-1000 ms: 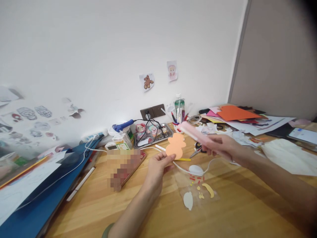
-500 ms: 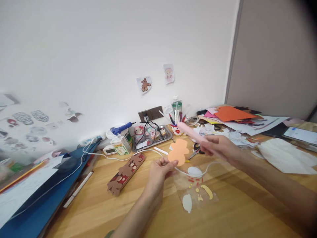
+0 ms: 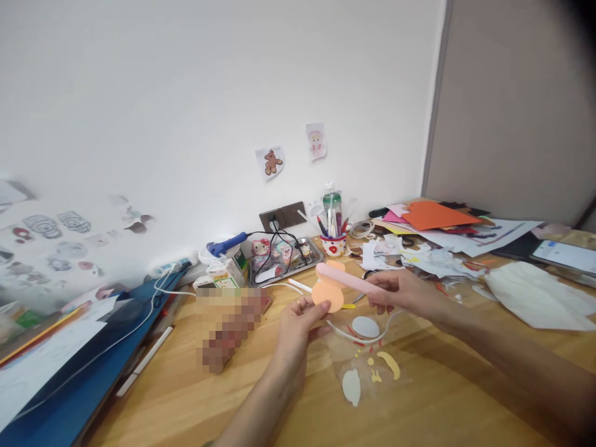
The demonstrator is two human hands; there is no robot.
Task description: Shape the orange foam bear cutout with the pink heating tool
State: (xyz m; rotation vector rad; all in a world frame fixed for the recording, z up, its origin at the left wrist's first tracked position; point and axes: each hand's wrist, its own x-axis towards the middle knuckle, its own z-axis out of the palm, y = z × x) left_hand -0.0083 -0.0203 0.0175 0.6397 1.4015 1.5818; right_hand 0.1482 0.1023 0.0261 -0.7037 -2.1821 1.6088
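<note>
The person's left hand (image 3: 300, 320) pinches the lower edge of an orange cut-out (image 3: 328, 297) between thumb and fingers, holding it up above the near middle of the wooden table (image 3: 442, 397). The right hand (image 3: 398, 290) grasps the right end of a pink tool (image 3: 351, 280), whose far left tip lies across the upper part of the cut-out in this view; whether the 2 touch, the view does not settle. Both hands are occupied, neither released.

As for progress, the cut-out appears fully trimmed: its outline is rounded and smooth, and its visible face shows nothing fixed to it. The smaller shapes look cut but unassembled. On a clear sheet (image 3: 339, 357), near and slightly right of the left hand, lie 1 pale leaf-shaped piece (image 3: 352, 387), 1 curved yellow piece (image 3: 389, 365), some small yellow bits (image 3: 375, 376) and several red slivers (image 3: 358, 343). All of these are apart from the cut-out, so any joining seems left undone.

A white oval (image 3: 365, 326) rests at the sheet's far side, with a white cable (image 3: 382, 333) looping along its near edge. Farther off stands a cup of pens (image 3: 333, 246), and paper scraps (image 3: 419, 257) are heaped to its right.
</note>
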